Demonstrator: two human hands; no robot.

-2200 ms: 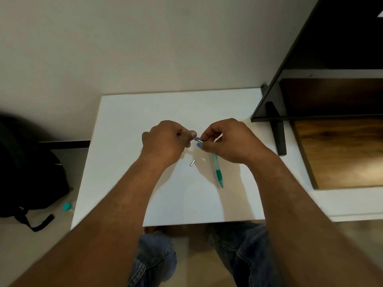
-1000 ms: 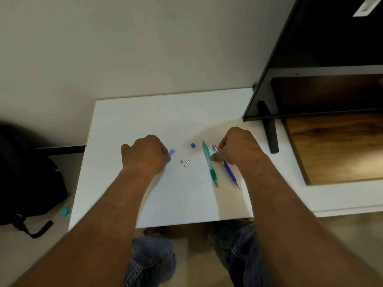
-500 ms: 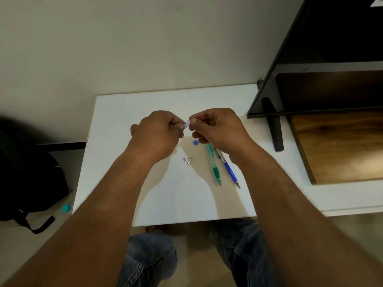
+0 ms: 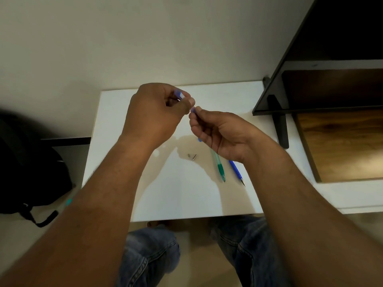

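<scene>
A white table (image 4: 182, 195) stands against a plain beige wall, with a black shelf (image 4: 342, 27) at its right end and a black backpack (image 4: 24, 162) on the floor to the left. Both hands are raised above the middle of the table, nearly meeting. The left hand (image 4: 157, 114) has its fingers curled and pinches a pale blue plastic piece (image 4: 179, 95) between thumb and fingertips. Just beside it, the right hand (image 4: 223, 135) pinches a small purple piece (image 4: 193, 110) at its fingertips, its other fingers loosely bent; both pieces are too blurred to tell in detail. On the table below lie a green pen (image 4: 219, 166) and a blue pen (image 4: 236, 170) side by side, partly under the right hand, and two small metal bits (image 4: 192, 156) just to their left.
</scene>
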